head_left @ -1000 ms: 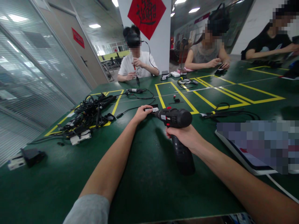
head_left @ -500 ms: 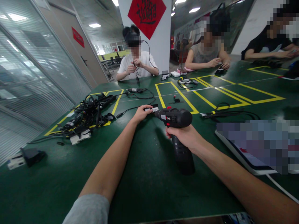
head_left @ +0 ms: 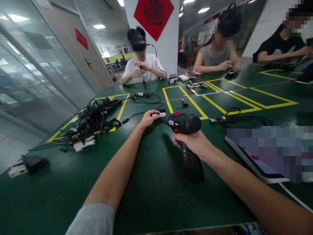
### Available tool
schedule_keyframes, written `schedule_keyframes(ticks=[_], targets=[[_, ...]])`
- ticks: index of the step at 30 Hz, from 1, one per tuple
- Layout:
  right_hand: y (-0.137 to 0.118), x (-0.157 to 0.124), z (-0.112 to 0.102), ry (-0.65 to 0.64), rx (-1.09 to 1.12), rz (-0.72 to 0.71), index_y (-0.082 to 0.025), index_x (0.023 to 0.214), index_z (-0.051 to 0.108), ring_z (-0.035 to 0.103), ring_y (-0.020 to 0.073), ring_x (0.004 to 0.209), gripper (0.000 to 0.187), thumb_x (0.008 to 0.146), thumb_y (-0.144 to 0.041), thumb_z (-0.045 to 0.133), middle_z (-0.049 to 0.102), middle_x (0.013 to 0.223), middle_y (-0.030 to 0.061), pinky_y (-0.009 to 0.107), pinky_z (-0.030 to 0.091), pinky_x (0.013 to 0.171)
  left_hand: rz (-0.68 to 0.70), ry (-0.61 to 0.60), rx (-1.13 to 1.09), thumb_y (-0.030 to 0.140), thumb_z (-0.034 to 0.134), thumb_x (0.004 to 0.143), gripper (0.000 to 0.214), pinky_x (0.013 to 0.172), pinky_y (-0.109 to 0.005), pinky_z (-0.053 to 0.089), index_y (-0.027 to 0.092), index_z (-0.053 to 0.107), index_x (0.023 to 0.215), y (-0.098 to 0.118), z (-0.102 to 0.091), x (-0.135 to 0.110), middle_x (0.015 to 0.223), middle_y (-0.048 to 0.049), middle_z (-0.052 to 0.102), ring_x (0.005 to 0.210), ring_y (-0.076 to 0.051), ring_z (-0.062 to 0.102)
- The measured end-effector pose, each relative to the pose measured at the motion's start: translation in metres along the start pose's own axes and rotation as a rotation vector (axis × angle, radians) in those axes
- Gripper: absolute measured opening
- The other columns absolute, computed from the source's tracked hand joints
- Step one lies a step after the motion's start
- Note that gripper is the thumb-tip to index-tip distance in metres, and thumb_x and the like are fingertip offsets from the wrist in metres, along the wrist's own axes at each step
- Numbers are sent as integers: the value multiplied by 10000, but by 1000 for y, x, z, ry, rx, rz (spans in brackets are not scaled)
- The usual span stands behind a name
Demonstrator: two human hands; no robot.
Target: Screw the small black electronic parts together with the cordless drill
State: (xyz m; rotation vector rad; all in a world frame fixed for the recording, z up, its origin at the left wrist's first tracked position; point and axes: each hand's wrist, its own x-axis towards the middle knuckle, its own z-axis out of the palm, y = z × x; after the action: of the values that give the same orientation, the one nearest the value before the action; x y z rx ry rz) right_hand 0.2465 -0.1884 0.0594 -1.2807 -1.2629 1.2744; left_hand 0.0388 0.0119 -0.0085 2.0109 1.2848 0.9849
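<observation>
My right hand (head_left: 192, 143) grips the handle of a black cordless drill (head_left: 182, 123), whose battery base rests on the green table mat (head_left: 151, 195). My left hand (head_left: 147, 119) holds a small black-and-white part (head_left: 156, 114) right by the drill's chuck end. The part's white label shows between my fingers and the drill nose. A thin black cable (head_left: 143, 112) runs along the mat just beyond my left hand, and I cannot tell whether it joins that part.
A tangled heap of black cables (head_left: 93, 120) lies to the left inside yellow tape lines (head_left: 186, 101). A pixelated tablet (head_left: 266, 153) lies to the right. Several co-workers sit across the table, one holding a red-tipped tool (head_left: 143, 76).
My hands and the drill stay almost still. The person across the table has shifted their hands a little, and the view has moved slightly.
</observation>
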Motion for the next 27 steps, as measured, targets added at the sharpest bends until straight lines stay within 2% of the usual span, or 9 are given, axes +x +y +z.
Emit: schedule_keyframes(ticks=[17, 23, 27], targets=[[-6, -3, 1, 16, -11, 35, -176, 553, 589, 561, 159, 561, 93, 632, -139, 622, 608, 567, 30, 315, 434, 590, 41, -2, 34, 359, 679, 746, 348, 963, -362, 461, 183, 734, 1041, -3, -1, 2, 1065, -62, 719, 969, -221, 622], [0, 0, 2, 4, 24, 24, -163, 639, 635, 592, 177, 607, 10, 630, -164, 640, 652, 658, 56, 327, 460, 607, 33, 4, 8, 342, 689, 737, 373, 974, -362, 458, 174, 731, 1068, -1, -1, -1, 1096, -71, 706, 979, -220, 619], [4, -2, 2, 2, -34, -7, -162, 752, 667, 601, 199, 641, 108, 649, -187, 649, 653, 688, 56, 324, 440, 575, 52, 6, 16, 325, 691, 741, 376, 1005, -381, 445, 177, 730, 1085, -4, -1, -1, 1117, -81, 689, 1036, -237, 598]])
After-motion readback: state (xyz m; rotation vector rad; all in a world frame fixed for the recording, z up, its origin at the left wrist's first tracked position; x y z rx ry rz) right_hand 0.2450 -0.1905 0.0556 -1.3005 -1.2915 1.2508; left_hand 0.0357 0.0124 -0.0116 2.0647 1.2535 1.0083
